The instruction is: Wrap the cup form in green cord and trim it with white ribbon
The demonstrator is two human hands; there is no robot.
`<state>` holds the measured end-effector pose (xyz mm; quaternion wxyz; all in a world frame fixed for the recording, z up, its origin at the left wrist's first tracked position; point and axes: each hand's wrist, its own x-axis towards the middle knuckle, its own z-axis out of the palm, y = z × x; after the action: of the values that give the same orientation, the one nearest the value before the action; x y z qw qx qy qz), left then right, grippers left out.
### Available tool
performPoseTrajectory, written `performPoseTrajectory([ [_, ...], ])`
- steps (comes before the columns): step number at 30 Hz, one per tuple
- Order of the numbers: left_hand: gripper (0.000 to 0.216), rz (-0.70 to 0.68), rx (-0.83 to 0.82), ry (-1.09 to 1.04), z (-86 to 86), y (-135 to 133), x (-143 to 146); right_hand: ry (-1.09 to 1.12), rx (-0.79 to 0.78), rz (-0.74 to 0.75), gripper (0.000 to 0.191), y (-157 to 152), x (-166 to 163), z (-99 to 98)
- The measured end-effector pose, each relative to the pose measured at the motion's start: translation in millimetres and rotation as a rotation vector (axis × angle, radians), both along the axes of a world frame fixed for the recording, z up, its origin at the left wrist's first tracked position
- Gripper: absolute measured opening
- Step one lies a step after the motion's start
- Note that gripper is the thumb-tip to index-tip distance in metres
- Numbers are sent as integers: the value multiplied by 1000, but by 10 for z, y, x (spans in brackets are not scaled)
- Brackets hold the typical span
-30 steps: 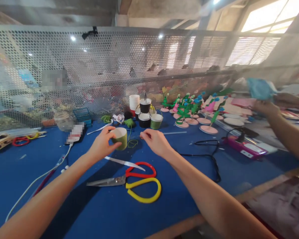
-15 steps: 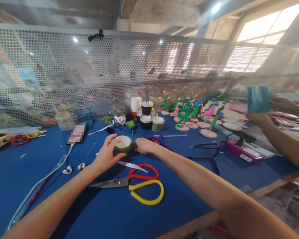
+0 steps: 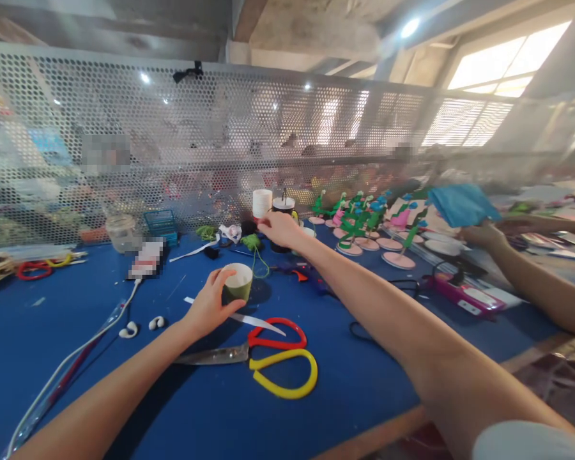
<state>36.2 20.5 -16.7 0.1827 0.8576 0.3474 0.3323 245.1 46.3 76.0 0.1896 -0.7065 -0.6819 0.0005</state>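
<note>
My left hand (image 3: 213, 301) curls its thumb and fingers around the side of a small green cup (image 3: 239, 292) with a white inside, standing on the blue table. My right hand (image 3: 285, 229) reaches over the table in front of several small black buckets (image 3: 283, 204), its fingers bunched; what they hold, if anything, is hidden. A ball of green yarn (image 3: 252, 241) lies just below it, with a loose strand looping toward the cup. Close to my left hand are a white paper strip (image 3: 263, 324) and large scissors (image 3: 230, 353) with red and yellow handles.
A stack of white cups (image 3: 262, 202) stands behind my right hand. A blue glue gun (image 3: 319, 282) lies under my right forearm. Flower figures on pink discs (image 3: 398, 260) stand to the right. Another person's hand (image 3: 483, 236) holds blue material. White earbuds (image 3: 129, 330) lie left.
My right hand has moved from beside the green cup up and away, toward the black buckets. My left hand's fingers have closed around the cup. The other person's blue material has moved left.
</note>
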Motion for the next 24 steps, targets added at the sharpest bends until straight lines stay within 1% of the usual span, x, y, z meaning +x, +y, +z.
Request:
performPoseTrajectory([
  [4, 22, 13, -42, -36, 8, 46, 12, -27, -94, -142, 30, -433, 291, -218],
  [6, 22, 17, -67, -64, 43, 62, 6, -39, -185, -205, 27, -609, 433, -356],
  [8, 31, 16, -106, -113, 102, 60, 4, -40, -282, -232, 24, -718, 528, -486],
  [9, 42, 9, -152, -152, 139, 51, 4, -34, -325, -237, 25, -746, 551, -543],
  [11, 67, -15, -355, -285, 222, 23, 4, -11, -384, -242, 29, -760, 558, -636],
  [12, 74, -18, -446, -333, 262, 6, 1, 6, -397, -246, 30, -752, 549, -670],
  [13, 77, -19, -520, -368, 297, -11, -4, 27, -401, -253, 31, -741, 539, -697],
  [15, 73, -32, -627, -375, 348, -42, -23, 81, -383, -281, 30, -722, 534, -728],
  [17, 65, -71, -701, -314, 365, -67, -47, 148, -336, -317, 30, -721, 559, -735],
  [19, 59, -121, -741, -227, 361, -93, -63, 220, -260, -351, 30, -739, 605, -721],
  [21, 55, -166, -738, -144, 354, -124, -67, 291, -164, -369, 32, -765, 645, -688],
  [24, 51, -221, -672, 21, 372, -177, -65, 387, -33, -356, 32, -801, 661, -614],
])
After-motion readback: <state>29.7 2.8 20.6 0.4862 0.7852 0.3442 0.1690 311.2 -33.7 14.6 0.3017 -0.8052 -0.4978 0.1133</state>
